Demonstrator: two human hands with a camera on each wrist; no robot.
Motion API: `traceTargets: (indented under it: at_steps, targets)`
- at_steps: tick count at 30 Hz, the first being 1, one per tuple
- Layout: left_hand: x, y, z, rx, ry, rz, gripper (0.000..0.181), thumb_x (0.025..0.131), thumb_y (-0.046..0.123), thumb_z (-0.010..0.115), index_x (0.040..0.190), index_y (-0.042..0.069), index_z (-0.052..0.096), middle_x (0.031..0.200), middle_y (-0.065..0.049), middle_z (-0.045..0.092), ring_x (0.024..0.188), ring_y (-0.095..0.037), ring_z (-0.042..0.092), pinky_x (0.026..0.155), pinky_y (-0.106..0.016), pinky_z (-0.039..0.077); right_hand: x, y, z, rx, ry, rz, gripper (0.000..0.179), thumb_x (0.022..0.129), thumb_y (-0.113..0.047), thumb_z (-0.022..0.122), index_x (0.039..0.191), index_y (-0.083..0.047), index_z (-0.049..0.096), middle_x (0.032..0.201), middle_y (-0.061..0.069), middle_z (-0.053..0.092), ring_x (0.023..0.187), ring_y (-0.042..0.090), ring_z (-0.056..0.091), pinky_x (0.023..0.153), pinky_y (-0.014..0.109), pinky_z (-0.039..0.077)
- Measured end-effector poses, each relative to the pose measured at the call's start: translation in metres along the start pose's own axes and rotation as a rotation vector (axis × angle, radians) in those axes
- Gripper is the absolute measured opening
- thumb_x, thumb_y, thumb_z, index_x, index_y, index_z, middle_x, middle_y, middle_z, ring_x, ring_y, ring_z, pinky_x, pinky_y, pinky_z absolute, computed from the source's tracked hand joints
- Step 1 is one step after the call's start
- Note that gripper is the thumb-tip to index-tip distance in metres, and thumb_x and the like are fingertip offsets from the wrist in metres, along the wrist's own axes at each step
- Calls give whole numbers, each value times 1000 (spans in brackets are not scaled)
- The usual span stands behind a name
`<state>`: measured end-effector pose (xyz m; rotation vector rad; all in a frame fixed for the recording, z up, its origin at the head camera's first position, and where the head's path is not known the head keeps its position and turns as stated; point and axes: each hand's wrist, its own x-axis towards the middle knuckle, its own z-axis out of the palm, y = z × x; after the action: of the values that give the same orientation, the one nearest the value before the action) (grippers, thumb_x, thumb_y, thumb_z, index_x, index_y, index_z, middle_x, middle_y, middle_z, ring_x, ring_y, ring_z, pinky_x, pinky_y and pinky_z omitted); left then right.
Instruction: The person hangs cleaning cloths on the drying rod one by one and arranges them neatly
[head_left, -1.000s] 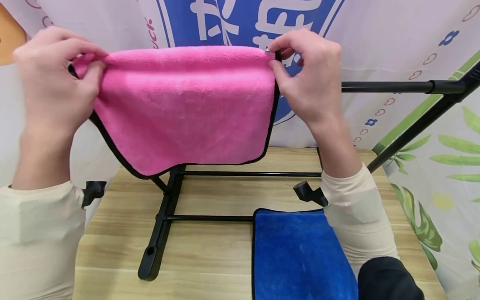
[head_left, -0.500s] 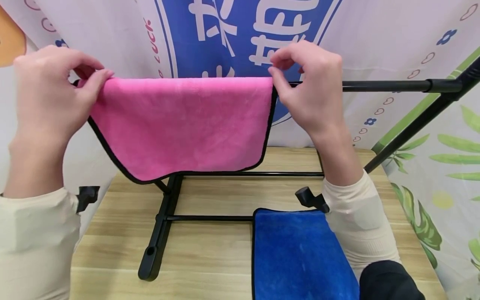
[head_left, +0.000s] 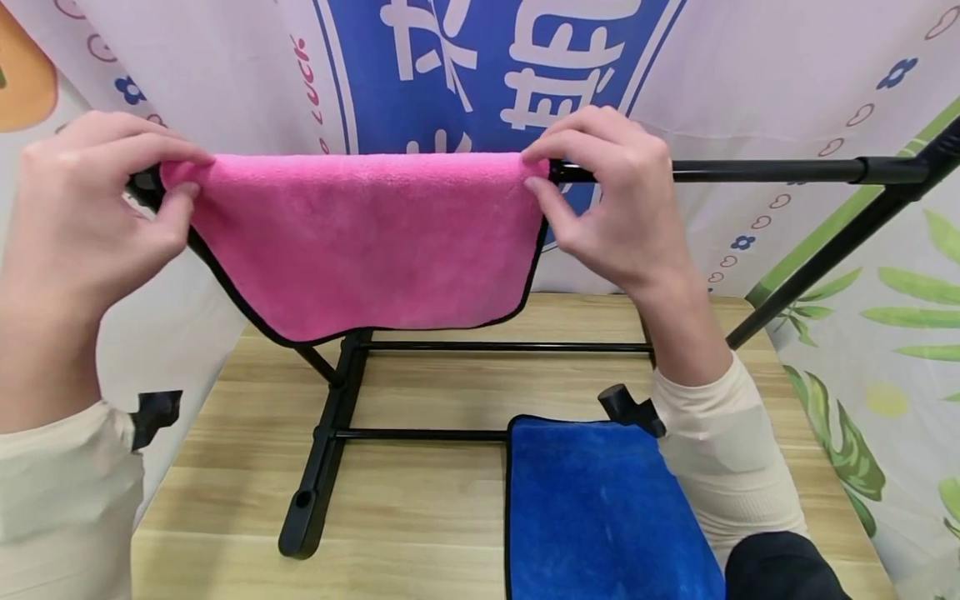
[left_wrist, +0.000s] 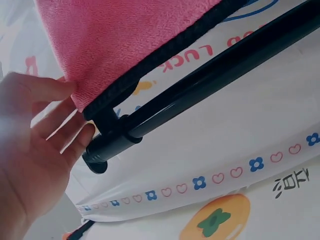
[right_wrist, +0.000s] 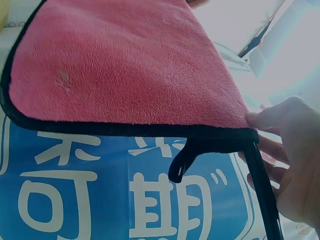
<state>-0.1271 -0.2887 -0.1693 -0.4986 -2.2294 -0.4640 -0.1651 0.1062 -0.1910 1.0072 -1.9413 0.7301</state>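
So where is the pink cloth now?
In the head view, left of centre, the pink cloth hangs over the black top bar between the left hand and right hand.

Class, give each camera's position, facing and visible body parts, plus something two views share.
Head: worn there, facing forward and down at pink towel; left hand, right hand, sleeves show.
Left wrist: worn there, facing towel and black bar; left hand shows.
Right wrist: worn there, facing towel and backdrop; right hand shows.
Wrist views share the towel.

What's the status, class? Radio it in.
Left hand and right hand hold pink towel at top ends. Pink towel draped over bar. Nothing visibly in the way; blue towel lies below.
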Motion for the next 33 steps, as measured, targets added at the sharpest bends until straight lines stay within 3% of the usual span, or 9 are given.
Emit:
traceTargets:
  at_steps: [3, 5, 8, 11, 15, 25, 33]
  targets:
    - [0, -1, 1, -48, 13, -25, 20, 93, 4, 62, 94, -8, 78, 95, 23, 67, 96, 12, 49, 94, -6, 37, 1, -1, 0, 36, -6, 23, 10, 93, -6, 74, 97, 2, 79, 97, 15, 74, 95, 29, 66, 86, 33, 50]
    - [0, 0, 1, -72, 16, -53, 18, 92, 1, 63, 93, -7, 78, 97, 35, 60, 97, 16, 48, 93, -6, 37, 1, -3, -1, 61, -6, 51, 9, 93, -4, 75, 97, 2, 79, 97, 15, 74, 95, 28, 67, 87, 32, 50]
    - [0, 2, 1, -90, 16, -89, 16, 91, -3, 63, 92, -7, 78, 95, 33, 61, 98, 17, 49, 92, -6, 37, 3, -6, -2, 91, -15, 116, 8, 92, -1, 75, 97, 3, 79, 97, 15, 74, 96, 26, 67, 87, 30, 51]
    - [2, 4, 0, -102, 7, -103, 16, 89, -5, 62, 92, -8, 78, 93, 42, 52, 96, 16, 48, 91, -6, 36, 4, -9, -3, 111, -36, 200, 8, 91, 1, 75, 97, 3, 80, 98, 14, 74, 97, 23, 67, 88, 30, 51]
    - [2, 6, -1, -109, 5, -112, 15, 89, -7, 63, 91, -9, 77, 91, 42, 52, 94, 14, 48, 88, -7, 36, 6, -13, -4, 128, -58, 280, 8, 91, 2, 75, 98, 2, 80, 99, 13, 74, 99, 21, 67, 91, 32, 51]
    - [4, 4, -2, -111, 12, -114, 11, 90, -10, 68, 92, -10, 78, 89, 43, 52, 83, 15, 48, 79, -6, 34, 6, -14, -3, 106, -44, 274, 7, 92, 1, 75, 96, 3, 80, 97, 13, 73, 98, 22, 67, 88, 31, 51]
    - [8, 5, 0, -84, 45, -133, 12, 93, -1, 70, 92, -7, 79, 89, 45, 52, 83, 19, 49, 78, -5, 33, 7, -11, -3, 81, 8, 198, 7, 93, -1, 75, 94, 4, 79, 93, 15, 73, 92, 22, 67, 81, 29, 50]
